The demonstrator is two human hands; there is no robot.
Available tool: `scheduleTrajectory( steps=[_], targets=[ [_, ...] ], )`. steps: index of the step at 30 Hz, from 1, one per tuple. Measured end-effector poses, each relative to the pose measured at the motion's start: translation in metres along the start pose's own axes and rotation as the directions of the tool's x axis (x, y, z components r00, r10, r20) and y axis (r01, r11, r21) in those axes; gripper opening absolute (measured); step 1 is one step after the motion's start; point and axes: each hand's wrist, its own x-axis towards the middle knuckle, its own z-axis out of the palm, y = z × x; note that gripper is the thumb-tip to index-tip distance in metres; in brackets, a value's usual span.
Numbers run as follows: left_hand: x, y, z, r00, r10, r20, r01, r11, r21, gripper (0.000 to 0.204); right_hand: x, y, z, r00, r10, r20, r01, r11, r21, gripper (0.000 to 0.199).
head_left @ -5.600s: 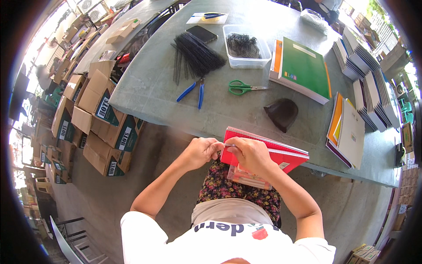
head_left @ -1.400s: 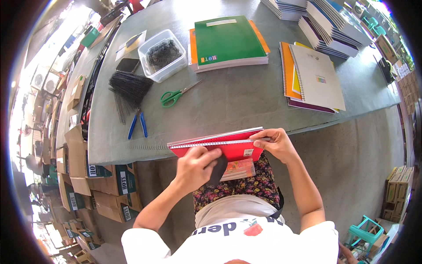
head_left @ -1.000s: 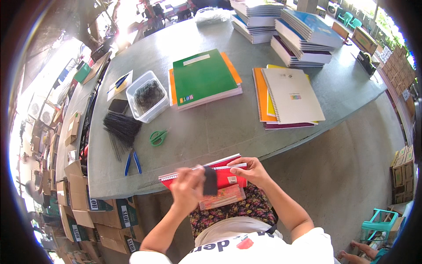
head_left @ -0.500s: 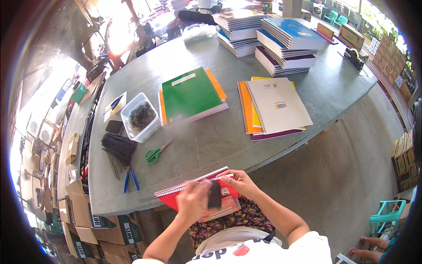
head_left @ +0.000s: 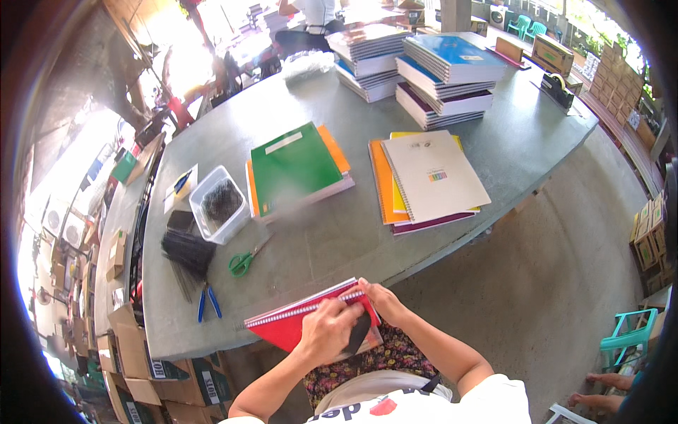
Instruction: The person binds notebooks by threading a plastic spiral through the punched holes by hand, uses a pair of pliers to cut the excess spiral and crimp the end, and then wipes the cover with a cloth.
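A red spiral-bound notebook point(head_left: 277, 330) is tilted against the table's near edge, over my lap, its white-looking coil side toward the table. My right hand point(head_left: 383, 302) grips the far right corner by the end of the coil, fingers closed. My left hand point(head_left: 329, 329) is curled over the cover beside the coil. A dark flat piece point(head_left: 361, 332) sticks out from under its fingers; its kind is unclear. Part of the cover is hidden by my left hand. Green-handled scissors point(head_left: 241, 264) and blue-handled pliers point(head_left: 210, 302) lie on the table to the left.
On the grey table point(head_left: 311, 240) are a clear tub of black wire pieces point(head_left: 221, 203), a black bundle point(head_left: 186, 249), a green book stack point(head_left: 293, 169), spiral notebooks point(head_left: 434, 177) and tall notebook piles point(head_left: 452, 63). A tape dispenser point(head_left: 558, 90) stands far right; cartons point(head_left: 191, 381) sit lower left.
My left hand has moved right along the notebook, and the dark piece has shifted right and down with it. My right hand has moved slightly down. The whole view has shifted a little.
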Motion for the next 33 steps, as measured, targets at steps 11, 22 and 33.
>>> scheduleTrajectory(
  steps=[11,22,33],
  targets=[
    [0.05,-0.047,-0.028,0.979,0.0,-0.204,0.042,0.979,0.199,0.024,-0.007,0.005,0.008,0.952,-0.285,0.109,0.285,0.958,0.014,0.023],
    [0.018,-0.009,0.016,0.991,-0.037,0.127,0.056,0.987,-0.15,0.008,-0.022,0.0,0.008,0.982,-0.173,-0.075,0.084,0.758,-0.647,0.014],
    [0.024,-0.077,-0.082,0.962,-0.267,0.055,0.27,0.96,-0.069,0.042,-0.005,-0.029,0.005,0.97,-0.217,0.109,0.236,0.948,-0.214,0.041]
  ],
)
